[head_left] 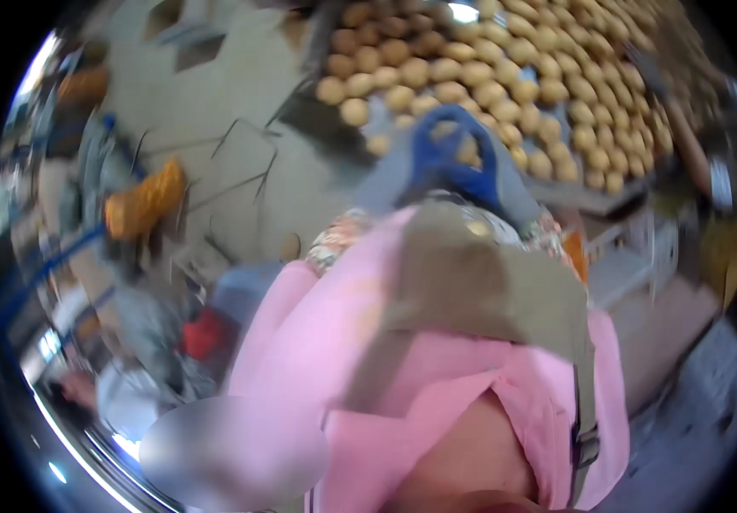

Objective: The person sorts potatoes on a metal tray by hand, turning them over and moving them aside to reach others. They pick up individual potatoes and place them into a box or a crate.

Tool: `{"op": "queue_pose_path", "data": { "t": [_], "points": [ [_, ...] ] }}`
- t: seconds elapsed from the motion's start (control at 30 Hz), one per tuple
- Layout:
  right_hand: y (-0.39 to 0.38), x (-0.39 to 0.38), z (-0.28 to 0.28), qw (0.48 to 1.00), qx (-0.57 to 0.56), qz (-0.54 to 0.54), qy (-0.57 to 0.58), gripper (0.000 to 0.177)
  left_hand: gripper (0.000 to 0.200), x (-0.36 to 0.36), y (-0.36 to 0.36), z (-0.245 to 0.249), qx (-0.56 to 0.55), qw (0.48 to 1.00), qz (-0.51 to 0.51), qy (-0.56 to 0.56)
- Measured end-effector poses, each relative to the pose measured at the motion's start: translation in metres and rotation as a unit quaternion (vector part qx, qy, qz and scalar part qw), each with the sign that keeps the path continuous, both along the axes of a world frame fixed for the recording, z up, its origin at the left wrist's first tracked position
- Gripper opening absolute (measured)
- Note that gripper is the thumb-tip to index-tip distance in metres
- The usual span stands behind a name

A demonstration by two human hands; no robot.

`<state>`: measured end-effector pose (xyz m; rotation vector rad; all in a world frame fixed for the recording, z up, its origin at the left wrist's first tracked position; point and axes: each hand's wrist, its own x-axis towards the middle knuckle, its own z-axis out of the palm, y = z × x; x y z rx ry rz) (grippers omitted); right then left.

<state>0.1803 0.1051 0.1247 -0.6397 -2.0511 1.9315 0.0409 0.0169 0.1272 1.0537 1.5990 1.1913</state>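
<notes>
Grey, blurred gloves cover my left hand [390,175] and my right hand [512,184], below floral cuffs. They reach forward at the near edge of a heap of round yellow-brown items [479,73]. A blue looped shape [481,162] lies between them, with some round items visible through its opening. Whether it is part of the gloves or a separate thing is unclear. Motion blur hides my fingers and anything they may hold. A brown apron [488,274] over pink clothing [308,342] is below my hands.
Another person's gloved hand [649,73] reaches over the heap's right side. A white rack [633,256] stands at the right. Thin metal rods [236,184] lie on the floor, near an orange bundle [146,201] at the left. Another person [124,398] is at lower left.
</notes>
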Motion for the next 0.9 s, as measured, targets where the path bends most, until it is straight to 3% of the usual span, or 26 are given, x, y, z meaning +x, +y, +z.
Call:
{"op": "queue_pose_path", "data": {
  "t": [0.03,0.07,0.13,0.17,0.2,0.27,0.33,0.43,0.57,0.6,0.63,0.73,0.8,0.87,0.9],
  "points": [
    [-0.004,0.005,-0.013,0.998,-0.039,-0.027,-0.044,0.071,0.032,0.000,-0.001,0.001,-0.055,0.989,-0.017,-0.139],
    [-0.008,0.014,-0.028,0.992,-0.076,-0.044,-0.085,0.068,0.032,0.001,-0.007,-0.039,-0.039,0.997,-0.055,0.042],
    [0.000,0.024,-0.028,0.963,-0.215,-0.072,-0.146,0.054,0.043,-0.003,-0.010,-0.050,-0.079,0.995,0.046,0.036],
    [0.021,0.046,-0.078,0.991,0.108,-0.032,-0.069,0.041,0.046,-0.012,-0.015,-0.059,-0.028,0.986,0.062,0.153],
    [0.032,0.047,-0.057,0.979,0.105,-0.054,-0.165,0.044,0.046,-0.020,-0.020,-0.060,-0.065,0.983,0.116,0.123],
    [0.047,0.053,-0.062,0.975,0.129,-0.052,-0.171,0.043,0.039,-0.036,-0.026,-0.089,-0.041,0.966,0.178,0.181],
    [0.053,0.061,-0.072,0.975,0.142,-0.029,-0.166,0.043,0.035,-0.042,-0.024,-0.089,-0.084,0.959,0.194,0.187],
    [0.108,0.083,-0.053,0.960,0.212,-0.098,-0.155,0.042,0.040,-0.049,0.008,-0.116,-0.111,0.940,0.141,0.291],
    [0.203,0.113,-0.004,0.916,0.313,-0.222,-0.120,0.041,0.052,-0.039,0.032,-0.120,-0.112,0.922,0.181,0.325],
    [0.216,0.112,-0.001,0.913,0.322,-0.220,-0.122,0.041,0.058,-0.037,0.033,-0.120,-0.151,0.921,0.119,0.338],
    [0.211,0.103,-0.015,0.919,0.323,-0.186,-0.129,0.041,0.064,-0.036,0.033,-0.120,-0.188,0.917,0.056,0.349],
    [0.168,0.055,-0.072,0.940,0.303,-0.033,-0.156,0.040,0.066,-0.038,-0.003,-0.129,-0.177,0.903,0.054,0.388],
    [0.136,0.025,-0.096,0.938,0.300,0.056,-0.164,0.040,0.065,-0.033,-0.024,-0.160,-0.169,0.904,0.050,0.388],
    [0.119,0.013,-0.103,0.937,0.290,0.105,-0.166,0.040,0.062,-0.025,-0.034,-0.189,-0.197,0.785,0.080,0.581],
    [0.110,0.010,-0.106,0.939,0.274,0.125,-0.164,0.039,0.060,-0.025,-0.044,-0.174,-0.171,0.845,0.138,0.488]
  ]
}}
